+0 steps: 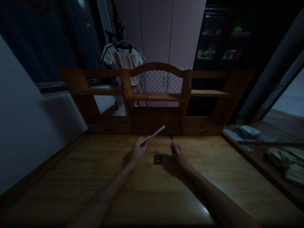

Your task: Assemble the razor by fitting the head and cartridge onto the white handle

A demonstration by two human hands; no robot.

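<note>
The left hand [139,149] pinches a slim pale stick [158,132] near its lower end, the far end angled up toward the right; the right hand [179,153] is closed around a small dark tool [171,135] whose tip points away from the body, just beside the stick's far end but apart from it; both are held above the wooden desk [95,177]; between and slightly nearer than the hands, a little group of black pieces [158,159] lies on the desktop, too dim to identify; a band [102,199] circles the left wrist; at the desk's far edge stands a wooden shelf unit [156,97]; behind it hang clothes [123,58], beside a pale pink cupboard [155,31].
</note>
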